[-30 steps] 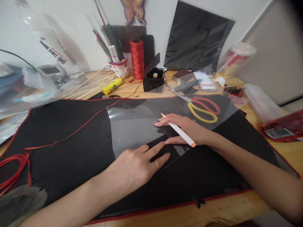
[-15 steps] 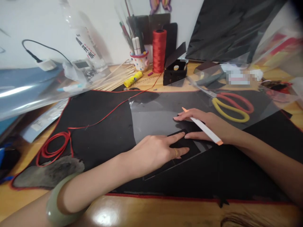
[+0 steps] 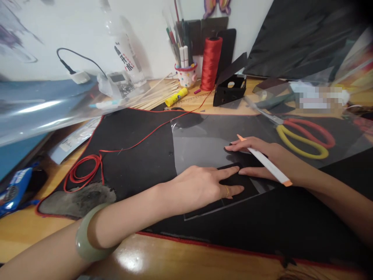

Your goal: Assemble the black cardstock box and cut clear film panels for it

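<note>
My left hand [image 3: 204, 184] lies with fingers stretched out, pressing a flat black rectangular piece [image 3: 247, 182] down on a clear plastic sheet [image 3: 201, 147]. A gold ring is on one of its fingers, and a green bangle [image 3: 87, 233] is round the wrist. In my right hand [image 3: 271, 155] a slim white pen-like tool with orange ends [image 3: 269, 165] slants across between thumb and fingers. That thumb's tip is at the far edge of the black piece, close to my left fingertips. Sheet and piece lie on a black mat [image 3: 140, 136] with red edging.
Scissors with red and yellow handles [image 3: 305, 136] lie under clear plastic at right. Coiled red cord [image 3: 84, 173] is at left. Behind stand a red thread spool [image 3: 211, 64], a pen cup [image 3: 186, 74], a black box [image 3: 230, 89], and a yellow glue stick [image 3: 176, 97] lying down.
The whole view has shifted, so things appear farther right and a blue packet shows more at left. Both hands keep nearly the same place on the black piece and sheet.
</note>
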The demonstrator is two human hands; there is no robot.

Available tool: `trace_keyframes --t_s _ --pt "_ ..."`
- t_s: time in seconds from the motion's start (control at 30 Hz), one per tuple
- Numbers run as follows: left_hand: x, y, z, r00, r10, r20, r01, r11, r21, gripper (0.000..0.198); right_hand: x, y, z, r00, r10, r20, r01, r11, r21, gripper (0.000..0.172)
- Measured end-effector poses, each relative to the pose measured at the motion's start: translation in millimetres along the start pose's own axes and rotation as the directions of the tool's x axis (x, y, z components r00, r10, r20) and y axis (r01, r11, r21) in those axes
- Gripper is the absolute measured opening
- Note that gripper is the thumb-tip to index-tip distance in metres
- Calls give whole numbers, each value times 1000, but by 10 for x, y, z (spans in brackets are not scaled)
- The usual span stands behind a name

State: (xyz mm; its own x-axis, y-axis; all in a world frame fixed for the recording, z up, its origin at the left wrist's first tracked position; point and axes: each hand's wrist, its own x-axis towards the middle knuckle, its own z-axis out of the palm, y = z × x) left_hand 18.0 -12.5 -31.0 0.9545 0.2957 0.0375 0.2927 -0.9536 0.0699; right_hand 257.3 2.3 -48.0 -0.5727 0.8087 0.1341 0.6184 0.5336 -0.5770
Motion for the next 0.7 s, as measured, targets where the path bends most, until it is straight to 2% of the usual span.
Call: trace_keyframes --t_s 0.4,0.7 --pt "16 -3 34 999 0 32 1 1000 -24 39 3 -50 -34 1000 -20 -1 20 1000 13 48" --pt "-3 -8 110 1000 10 2 -10 1000 -20 42 3 -66 -58 998 -65 -6 65 996 59 44"
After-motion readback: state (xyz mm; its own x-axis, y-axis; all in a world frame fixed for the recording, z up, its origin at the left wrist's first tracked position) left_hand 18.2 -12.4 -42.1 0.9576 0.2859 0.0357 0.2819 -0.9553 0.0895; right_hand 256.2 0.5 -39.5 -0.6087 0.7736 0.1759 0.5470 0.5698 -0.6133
